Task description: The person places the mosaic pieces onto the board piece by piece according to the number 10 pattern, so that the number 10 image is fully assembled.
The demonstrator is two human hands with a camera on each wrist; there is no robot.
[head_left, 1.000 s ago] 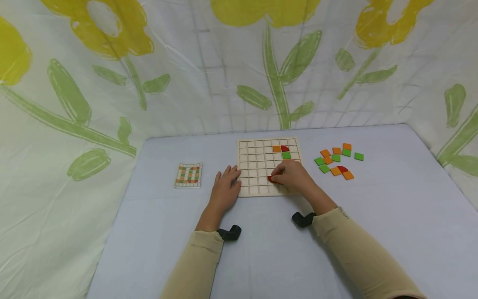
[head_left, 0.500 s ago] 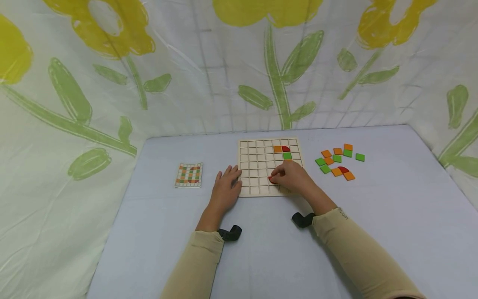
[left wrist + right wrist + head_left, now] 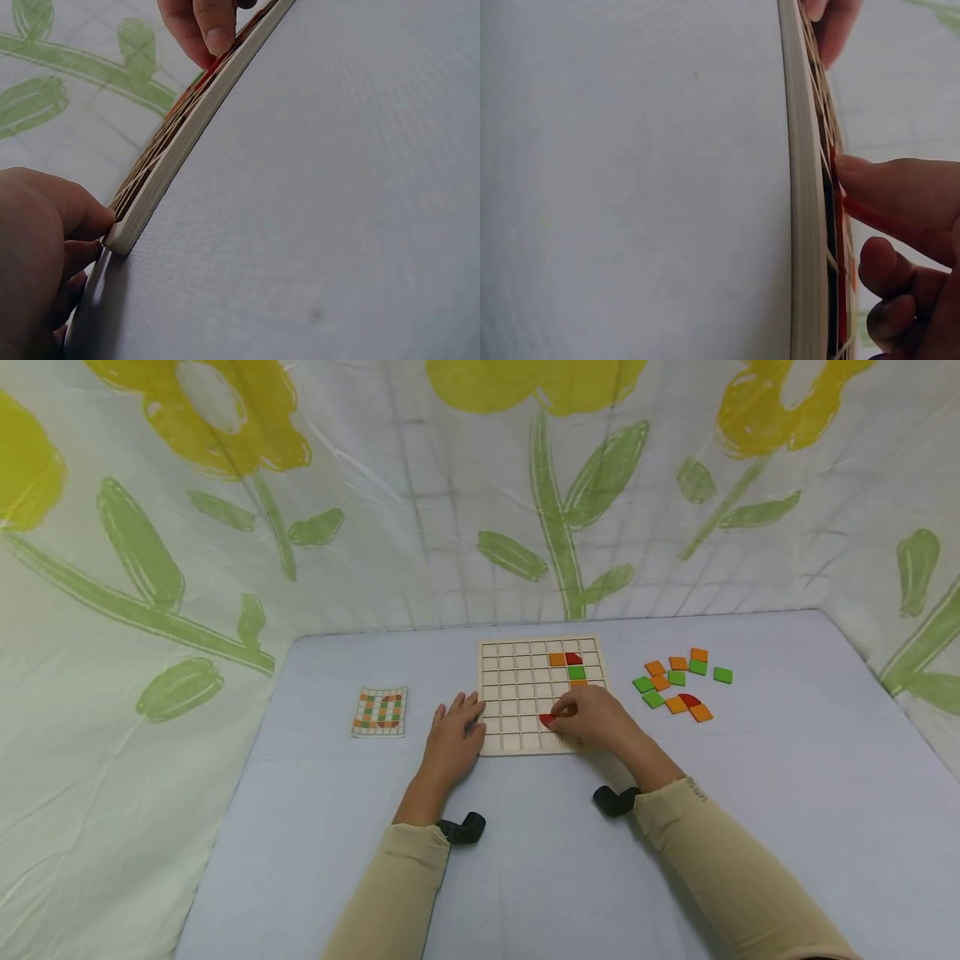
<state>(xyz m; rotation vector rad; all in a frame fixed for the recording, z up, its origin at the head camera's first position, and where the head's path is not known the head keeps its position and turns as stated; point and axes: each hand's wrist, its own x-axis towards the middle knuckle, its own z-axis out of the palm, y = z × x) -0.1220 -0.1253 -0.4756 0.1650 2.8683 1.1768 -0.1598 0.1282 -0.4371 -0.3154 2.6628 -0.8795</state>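
A pale wooden grid board [image 3: 510, 692] lies on the table under both hands. My right hand [image 3: 596, 717], its fingers bent, pinches at the right end of a red quarter-circle tile [image 3: 547, 719] low on the board. In the right wrist view the thumb [image 3: 862, 174] meets the red tile's edge. My left hand [image 3: 453, 739] rests at the board's left edge with fingers spread and mostly straight; one digit touches the board's corner [image 3: 124, 238]. Higher on the grid sit an orange square [image 3: 557, 659], a red quarter-circle [image 3: 573, 658] and a green square [image 3: 576, 672].
A small pattern card [image 3: 379, 712] lies left of my left hand. To the right of the board are several loose orange squares [image 3: 701, 713] and green squares [image 3: 723, 676], plus a loose red quarter-circle [image 3: 688, 700]. A flower-printed cloth [image 3: 360, 560] hangs behind the table.
My right hand has shifted slightly to the right, and more of the red quarter-circle tile shows beside its fingertips. The left hand has stayed in place.
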